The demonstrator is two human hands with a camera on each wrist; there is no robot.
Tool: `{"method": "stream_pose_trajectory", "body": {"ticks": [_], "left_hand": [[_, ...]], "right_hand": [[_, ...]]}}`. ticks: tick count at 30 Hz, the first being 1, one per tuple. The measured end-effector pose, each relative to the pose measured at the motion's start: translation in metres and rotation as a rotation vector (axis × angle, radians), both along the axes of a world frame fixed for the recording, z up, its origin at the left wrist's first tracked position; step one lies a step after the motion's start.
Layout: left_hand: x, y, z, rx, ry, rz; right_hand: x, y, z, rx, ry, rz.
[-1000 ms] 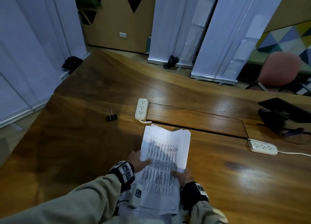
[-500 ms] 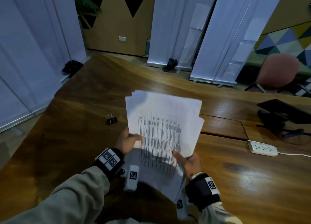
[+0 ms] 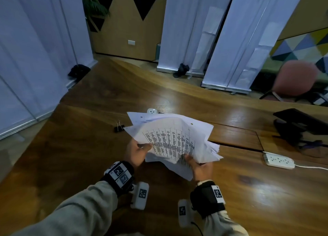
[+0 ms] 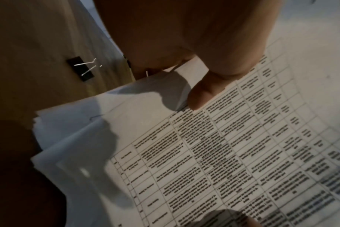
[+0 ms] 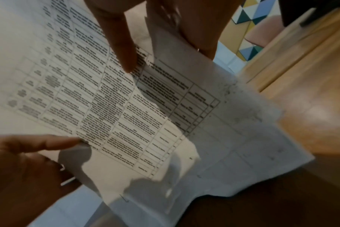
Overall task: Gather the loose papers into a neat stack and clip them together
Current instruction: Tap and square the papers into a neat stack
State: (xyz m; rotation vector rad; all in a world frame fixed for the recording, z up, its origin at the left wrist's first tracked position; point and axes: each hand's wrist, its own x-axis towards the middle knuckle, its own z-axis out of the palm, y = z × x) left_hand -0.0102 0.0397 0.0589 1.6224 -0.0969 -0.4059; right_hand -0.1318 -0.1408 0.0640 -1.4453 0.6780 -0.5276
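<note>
A loose bundle of white papers [image 3: 170, 138] with printed tables is held above the wooden table [image 3: 79, 155], its sheets fanned and uneven. My left hand [image 3: 137, 151] grips the bundle's left edge, thumb on top [image 4: 200, 95]. My right hand [image 3: 198, 165] holds the near right edge, thumb on the top sheet [image 5: 124, 50] and fingers underneath. The papers [image 5: 145, 115] bend and droop away from me. A black binder clip [image 3: 119, 127] with silver handles lies on the table just left of the papers, also visible in the left wrist view as the binder clip [image 4: 82, 69].
A white power strip [image 3: 278, 160] with a cable lies on the table to the right. Another white power strip [image 3: 152, 111] peeks out behind the papers. A dark object [image 3: 301, 124] sits at the far right. A pink chair [image 3: 294, 77] stands beyond the table.
The papers lay flat on the table a second ago. Both hands lifted them upright, and now the bundle has tipped forward and lower, its sheets fanned out.
</note>
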Motion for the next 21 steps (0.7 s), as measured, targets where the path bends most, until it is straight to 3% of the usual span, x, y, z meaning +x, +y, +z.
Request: {"method": "stream_pose_trajectory", "body": {"ticks": [8, 15, 21], "left_hand": [[0.002, -0.010, 0.017, -0.115, 0.052, 0.075], [0.003, -0.010, 0.030, -0.174, 0.023, -0.015], [-0.002, -0.004, 0.023, -0.090, 0.028, -0.116]], "right_hand": [[0.006, -0.009, 0.002, 0.085, -0.078, -0.069], [0.004, -0.015, 0.003, 0.069, -0.039, -0.032], [0.004, -0.011, 0.002, 0.039, -0.035, -0.013]]}}
